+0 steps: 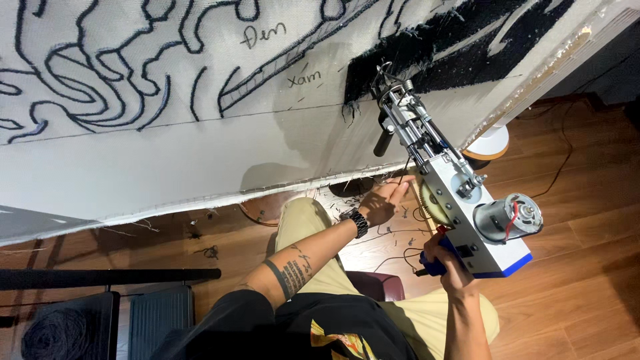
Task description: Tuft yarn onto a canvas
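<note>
Tufting gun [460, 193]: a white and silver machine with a blue base edge, a round grey motor at its near end and a metal needle assembly at the far end; the needle tip is pressed against the cloth beside the black tufted patch.
Right hand [445, 261]: closed around the blue handle under the gun's near end.
Left hand [385, 200]: fingers bent, touching the gun's underside near its yellow gear; whether it grips anything there is hard to tell from this angle. A black watch sits on the wrist and dark tattoos run along the forearm.
Cloth [200, 153]: a large pale sheet stretched on a wooden frame, tilted across the upper view, with dark blue outline stitching in swirling shapes.
Markings: two short handwritten notes in dark pen, on the bare cloth just left of the black patch.
Black tufted patch [433, 47]: a dense, ragged area at the upper right.
Floor [587, 200]: reddish-brown wooden boards scattered with yarn scraps, a thin black cable trailing across.
Yarn cone [57, 333]: dark, at the lower left corner.
</note>
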